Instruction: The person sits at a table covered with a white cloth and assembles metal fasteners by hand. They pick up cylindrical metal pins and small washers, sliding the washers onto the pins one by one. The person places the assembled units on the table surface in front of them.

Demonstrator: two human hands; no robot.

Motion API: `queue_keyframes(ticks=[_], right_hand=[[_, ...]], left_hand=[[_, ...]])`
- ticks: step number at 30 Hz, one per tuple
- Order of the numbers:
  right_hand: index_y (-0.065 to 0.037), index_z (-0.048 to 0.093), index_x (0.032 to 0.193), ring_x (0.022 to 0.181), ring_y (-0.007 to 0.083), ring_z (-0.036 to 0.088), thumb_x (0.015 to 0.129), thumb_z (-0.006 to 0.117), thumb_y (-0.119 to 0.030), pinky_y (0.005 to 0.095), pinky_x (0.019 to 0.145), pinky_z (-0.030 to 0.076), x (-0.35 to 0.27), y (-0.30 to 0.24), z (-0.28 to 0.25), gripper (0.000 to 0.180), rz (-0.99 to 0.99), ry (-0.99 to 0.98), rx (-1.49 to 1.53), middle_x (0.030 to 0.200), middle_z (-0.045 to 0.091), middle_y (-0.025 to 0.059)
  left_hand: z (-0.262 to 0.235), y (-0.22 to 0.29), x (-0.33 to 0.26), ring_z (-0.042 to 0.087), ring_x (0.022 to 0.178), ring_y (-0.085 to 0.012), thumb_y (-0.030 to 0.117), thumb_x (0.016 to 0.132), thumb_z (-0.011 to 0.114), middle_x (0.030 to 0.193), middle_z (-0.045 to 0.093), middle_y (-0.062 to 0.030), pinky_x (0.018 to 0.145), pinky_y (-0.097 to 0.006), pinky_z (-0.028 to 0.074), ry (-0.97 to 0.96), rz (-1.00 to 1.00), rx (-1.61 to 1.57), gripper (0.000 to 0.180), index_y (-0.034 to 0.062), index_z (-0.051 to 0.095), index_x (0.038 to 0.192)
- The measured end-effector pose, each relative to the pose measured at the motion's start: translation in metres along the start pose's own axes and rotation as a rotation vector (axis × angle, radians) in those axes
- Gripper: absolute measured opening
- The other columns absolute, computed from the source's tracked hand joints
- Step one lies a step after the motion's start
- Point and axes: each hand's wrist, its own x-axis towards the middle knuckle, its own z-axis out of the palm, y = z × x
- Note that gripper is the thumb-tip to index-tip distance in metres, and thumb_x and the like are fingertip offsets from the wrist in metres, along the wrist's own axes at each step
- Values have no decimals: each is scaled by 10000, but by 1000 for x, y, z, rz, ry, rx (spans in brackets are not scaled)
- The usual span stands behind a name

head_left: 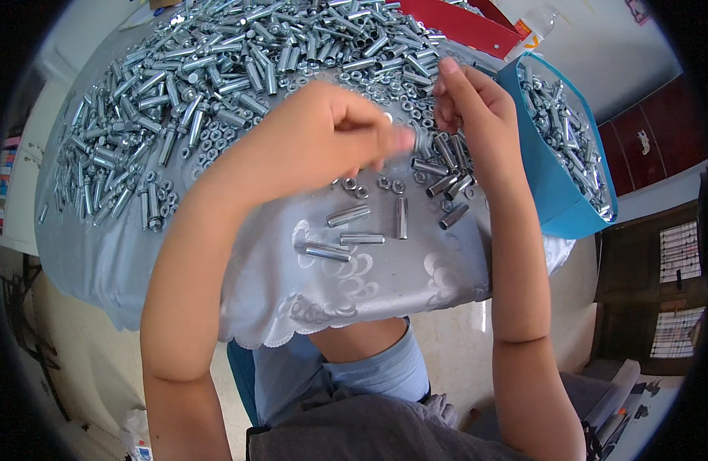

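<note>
My left hand (319, 142) is over the near middle of the table, blurred by motion, with its fingers curled toward the thumb. A shiny ring-like metal piece (423, 143) shows close to its thumb tip; I cannot tell whether the hand holds it. My right hand (480, 115) is raised to the right, its fingers curled in and closed; whatever they may hold is hidden. Below the hands lie loose metal sleeves (362, 239) and a few hex nuts (384, 183). More sleeves (442, 185) are bunched beneath my right hand.
Expansion anchor bolts (254, 73) form a large pile across the far and left table. Nuts (215, 138) lie along its near side. A blue bin (557, 223) of anchor bolts stands right, behind it a red box (465, 27) and a bottle (540, 19). A shiny grey tablecloth (415, 280) hangs over the near edge.
</note>
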Motion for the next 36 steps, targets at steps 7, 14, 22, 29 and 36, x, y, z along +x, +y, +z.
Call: queue_keyframes(ticks=[7,14,22,29,36], right_hand=[[-58,549,689,505,36,414,836,601,-277,177,478,299,0,-1,0,268,-1,29,-108,552,466,-39],[-29,570,687,484,28,419,822,614,-264,186,447,295,3,3,-6,275,32,107,-133,537,492,-28],[-14,617,789,555,52,455,797,642,-213,204,527,371,0,19,0,200,-204,-72,-505,575,521,-14],[-89,662,917,790,222,548,731,674,-181,314,689,446,-5,22,4,208,-339,-182,-767,869,570,91],[-78,654,860,850,273,556,716,658,-169,358,741,453,-5,24,5,170,-383,-166,-812,853,571,107]], left_hand=[[-39,-2,-9,555,625,-102,291,845,577,827,632,-72,611,-234,471,-196,14,-289,331,-17,608,961],[-50,-11,8,549,791,-124,371,876,490,1067,561,-120,756,-269,477,661,2,-743,536,-23,390,1225],[-36,-26,15,574,748,-134,190,835,540,835,634,-66,686,-267,462,739,80,46,205,46,617,958],[-33,-40,12,548,956,-266,89,824,509,986,614,-108,854,-345,406,639,129,758,203,61,602,1001],[-32,-43,14,523,1014,-283,103,826,513,1019,600,-130,893,-350,388,656,112,803,219,62,595,1025]])
